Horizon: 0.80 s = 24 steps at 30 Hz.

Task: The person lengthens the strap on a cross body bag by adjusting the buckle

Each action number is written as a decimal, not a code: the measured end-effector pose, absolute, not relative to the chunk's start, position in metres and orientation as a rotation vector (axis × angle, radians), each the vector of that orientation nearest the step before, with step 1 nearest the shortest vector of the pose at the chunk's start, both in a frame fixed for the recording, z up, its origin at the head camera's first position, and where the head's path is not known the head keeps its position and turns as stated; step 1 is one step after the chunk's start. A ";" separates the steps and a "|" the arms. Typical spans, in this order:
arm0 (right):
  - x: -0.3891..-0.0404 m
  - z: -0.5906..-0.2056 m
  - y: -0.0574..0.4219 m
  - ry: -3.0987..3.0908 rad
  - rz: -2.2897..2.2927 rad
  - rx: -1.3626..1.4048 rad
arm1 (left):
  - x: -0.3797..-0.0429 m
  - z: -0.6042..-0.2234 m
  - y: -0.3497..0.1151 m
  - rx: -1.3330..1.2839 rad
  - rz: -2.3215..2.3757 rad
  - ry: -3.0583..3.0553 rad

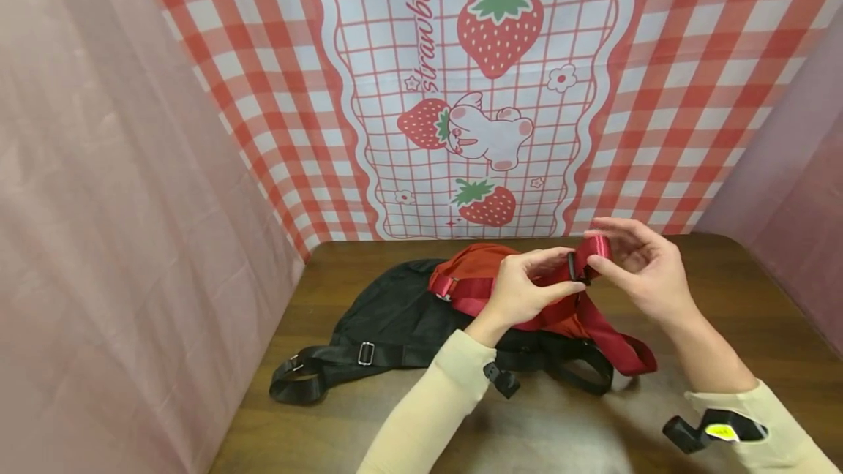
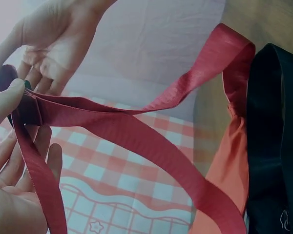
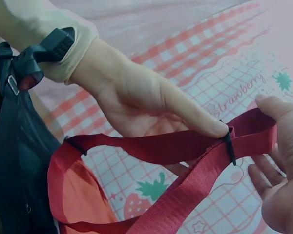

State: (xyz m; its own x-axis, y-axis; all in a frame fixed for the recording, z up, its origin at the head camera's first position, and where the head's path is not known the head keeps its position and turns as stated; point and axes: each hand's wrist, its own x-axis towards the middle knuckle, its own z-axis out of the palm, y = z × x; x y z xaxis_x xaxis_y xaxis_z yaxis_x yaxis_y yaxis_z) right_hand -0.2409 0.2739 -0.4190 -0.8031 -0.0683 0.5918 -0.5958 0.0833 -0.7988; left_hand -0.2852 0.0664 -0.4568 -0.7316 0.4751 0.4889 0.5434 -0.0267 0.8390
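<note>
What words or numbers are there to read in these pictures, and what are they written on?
"strawberry": on the checked cloth, sideways in the head view, its end cut off there.
Too small to read: any marks on the yellow label of the right wrist camera.
None that I can see: the red strap and black bag.
</note>
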 end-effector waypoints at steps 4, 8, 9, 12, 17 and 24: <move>-0.241 -0.418 0.273 -2.060 1.675 0.617 | -0.285 -0.457 0.066 -1.127 -1.888 -2.158; -0.242 -0.416 0.273 -1.994 1.695 0.572 | -0.286 -0.458 0.067 -1.163 -1.925 -2.145; -0.242 -0.416 0.274 -1.961 1.734 0.584 | -0.286 -0.458 0.067 -1.169 -1.931 -2.139; -0.244 -0.421 0.277 -1.985 1.733 0.600 | -0.287 -0.457 0.066 -1.161 -1.944 -2.128; -0.241 -0.439 0.284 -2.281 1.449 0.533 | -0.287 -0.455 0.063 -1.120 -2.005 -2.093; -0.240 -0.461 0.285 -2.361 1.336 0.569 | -0.287 -0.453 0.060 -1.099 -2.085 -2.075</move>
